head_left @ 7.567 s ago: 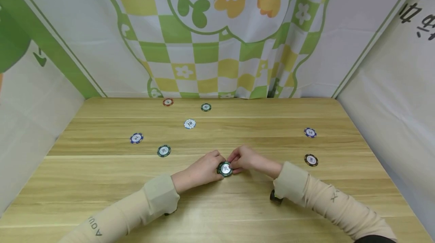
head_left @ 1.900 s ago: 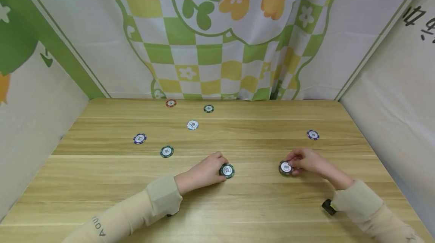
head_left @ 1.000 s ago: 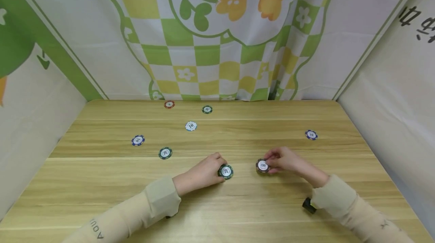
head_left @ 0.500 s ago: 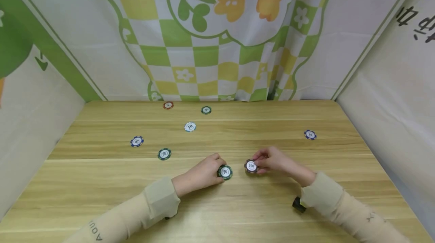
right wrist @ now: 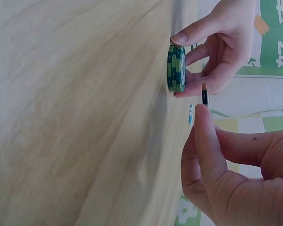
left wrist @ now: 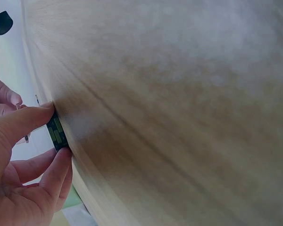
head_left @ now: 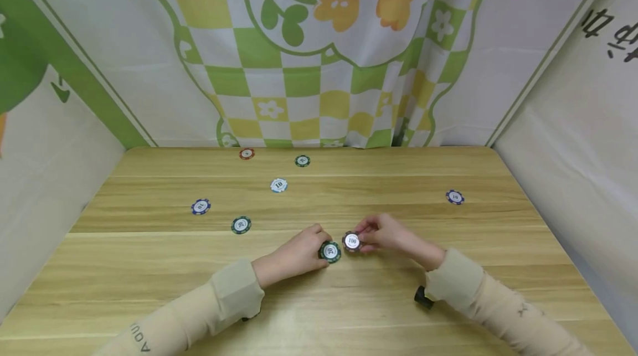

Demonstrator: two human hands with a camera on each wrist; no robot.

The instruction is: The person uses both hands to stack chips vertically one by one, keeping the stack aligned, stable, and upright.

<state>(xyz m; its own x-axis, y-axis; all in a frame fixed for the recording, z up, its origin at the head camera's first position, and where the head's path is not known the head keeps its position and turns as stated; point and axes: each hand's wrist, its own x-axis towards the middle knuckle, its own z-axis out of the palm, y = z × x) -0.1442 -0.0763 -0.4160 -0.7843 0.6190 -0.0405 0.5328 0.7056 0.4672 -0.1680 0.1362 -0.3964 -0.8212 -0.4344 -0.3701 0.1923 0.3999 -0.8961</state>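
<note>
100 chip [head_left: 351, 241]: pinched at its right edge between thumb and fingers of the right hand [head_left: 391, 234]; held up off the table [head_left: 319, 311], face upward and seemingly level, edge-on in the right wrist view.
stack [head_left: 330, 252]: resting on the table, green as far as visible, a 20 face on top; number of layers hard to tell.
left hand [head_left: 296, 251]: grasping the stack from the left, thumb at the near rim, fingers at the far rim; right rim uncovered.
right hand: grasping only the 100 chip, from the right; left rim of that chip free, facing the stack.
gap: just right of the stack and slightly farther across the table; rims all but meeting from above, yet apart and higher in the right wrist view.
crux, as judged: short leftward offset plus height over the stack's rim; if low, liable to strike its side.
long axis: none, both round.
nearer hand: right for the 100 chip, left for the stack.
right blue chip [head_left: 455, 197]: flat, well right of the stack.
white chip [head_left: 278, 185], near green chip [head_left: 241, 225]: flat, out beyond the left hand.
</note>
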